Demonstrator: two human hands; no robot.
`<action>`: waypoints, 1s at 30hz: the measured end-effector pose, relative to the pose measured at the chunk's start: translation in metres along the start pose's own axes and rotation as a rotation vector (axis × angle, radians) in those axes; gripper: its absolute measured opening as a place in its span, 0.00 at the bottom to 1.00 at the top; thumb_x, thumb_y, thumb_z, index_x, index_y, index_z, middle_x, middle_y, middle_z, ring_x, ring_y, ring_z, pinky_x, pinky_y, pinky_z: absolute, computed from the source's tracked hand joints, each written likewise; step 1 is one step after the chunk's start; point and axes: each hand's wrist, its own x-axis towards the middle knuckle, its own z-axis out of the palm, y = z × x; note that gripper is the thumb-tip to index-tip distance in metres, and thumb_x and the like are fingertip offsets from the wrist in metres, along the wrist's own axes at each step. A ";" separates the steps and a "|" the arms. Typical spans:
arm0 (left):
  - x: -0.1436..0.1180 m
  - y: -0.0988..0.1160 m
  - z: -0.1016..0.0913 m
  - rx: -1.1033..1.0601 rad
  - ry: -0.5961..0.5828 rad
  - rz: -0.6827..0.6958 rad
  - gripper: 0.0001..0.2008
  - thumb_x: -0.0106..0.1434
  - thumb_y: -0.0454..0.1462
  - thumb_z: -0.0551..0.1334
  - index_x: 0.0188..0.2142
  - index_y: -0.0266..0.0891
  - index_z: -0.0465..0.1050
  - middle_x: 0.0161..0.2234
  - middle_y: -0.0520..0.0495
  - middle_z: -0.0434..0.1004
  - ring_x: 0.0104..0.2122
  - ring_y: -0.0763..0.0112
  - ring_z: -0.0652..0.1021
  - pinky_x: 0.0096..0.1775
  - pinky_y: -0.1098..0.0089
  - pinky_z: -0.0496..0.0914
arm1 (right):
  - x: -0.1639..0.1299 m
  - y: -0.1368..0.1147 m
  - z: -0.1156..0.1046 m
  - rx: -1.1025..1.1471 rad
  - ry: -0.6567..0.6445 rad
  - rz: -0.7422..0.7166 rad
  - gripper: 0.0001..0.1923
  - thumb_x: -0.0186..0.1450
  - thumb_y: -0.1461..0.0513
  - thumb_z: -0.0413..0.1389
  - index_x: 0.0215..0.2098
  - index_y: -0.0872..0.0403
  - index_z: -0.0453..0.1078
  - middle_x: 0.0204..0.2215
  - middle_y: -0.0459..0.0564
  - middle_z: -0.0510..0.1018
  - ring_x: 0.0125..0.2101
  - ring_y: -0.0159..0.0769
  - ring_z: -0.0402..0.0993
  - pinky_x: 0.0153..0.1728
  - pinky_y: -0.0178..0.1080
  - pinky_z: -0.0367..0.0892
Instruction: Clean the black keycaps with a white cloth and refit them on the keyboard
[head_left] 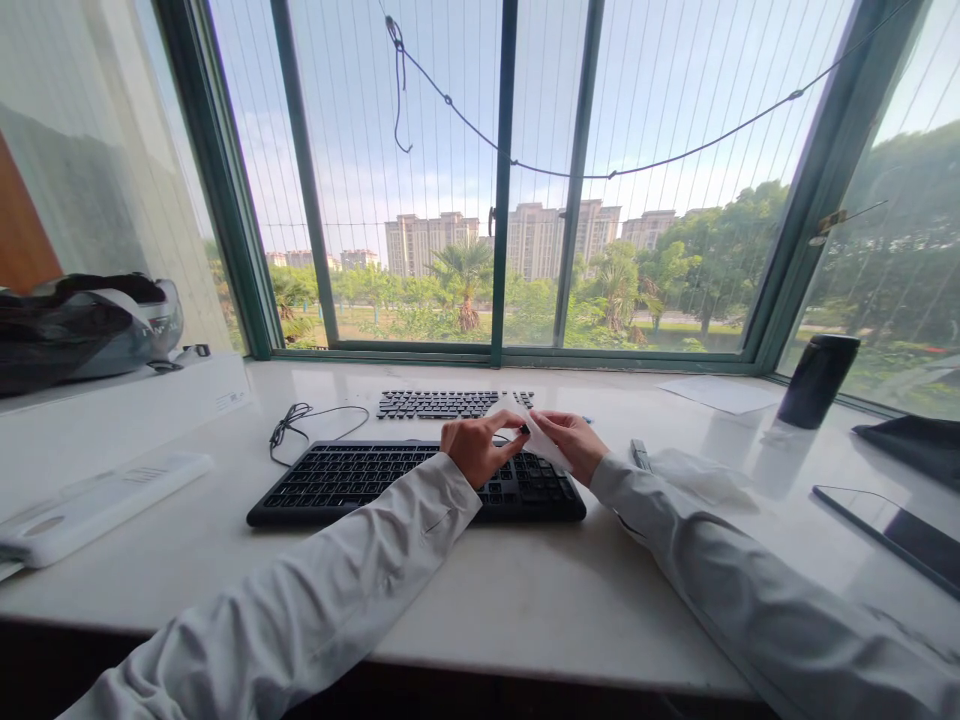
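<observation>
Grey sleeves (pixel 352 560) stretched from the frame's lower corners over the white bench (pixel 487 610). At centre, the left hand (pixel 474 452) pinched a small black piece (pixel 525 430) beside a thin white tissue (pixel 546 444), which the right hand (pixel 576 442) gripped. Beneath them, at centre and centre-left, lay a black keyboard (pixel 352 470); rows of black keycaps (pixel 442 404) sat just above it.

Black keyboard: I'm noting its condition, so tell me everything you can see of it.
The black keyboard, apparently plastic, is wide with rounded corners and a smooth front rim. Many positions look like square sockets without caps. It lies flat, sockets up, on the white tabletop. The left hand and sleeve hide its middle; whether they touch it is unclear.
</observation>
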 end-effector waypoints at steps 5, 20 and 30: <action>-0.001 0.001 0.000 0.015 0.037 0.010 0.12 0.61 0.48 0.55 0.40 0.53 0.74 0.36 0.58 0.80 0.33 0.75 0.78 0.33 0.76 0.63 | 0.000 0.002 -0.001 0.012 0.005 0.004 0.19 0.46 0.55 0.66 0.34 0.52 0.71 0.27 0.45 0.79 0.23 0.31 0.72 0.23 0.32 0.65; 0.000 -0.003 0.004 0.042 0.027 -0.012 0.13 0.58 0.49 0.58 0.42 0.55 0.74 0.38 0.59 0.79 0.36 0.73 0.78 0.34 0.75 0.64 | -0.001 0.001 -0.003 0.043 0.024 -0.025 0.20 0.42 0.57 0.68 0.26 0.54 0.64 0.22 0.46 0.78 0.19 0.31 0.72 0.19 0.32 0.64; 0.001 -0.005 0.008 -0.008 0.123 0.038 0.15 0.58 0.53 0.56 0.41 0.55 0.74 0.36 0.59 0.80 0.28 0.76 0.78 0.31 0.76 0.64 | 0.002 0.005 -0.003 0.097 -0.014 0.012 0.19 0.47 0.56 0.65 0.31 0.53 0.64 0.19 0.42 0.74 0.19 0.29 0.70 0.17 0.30 0.60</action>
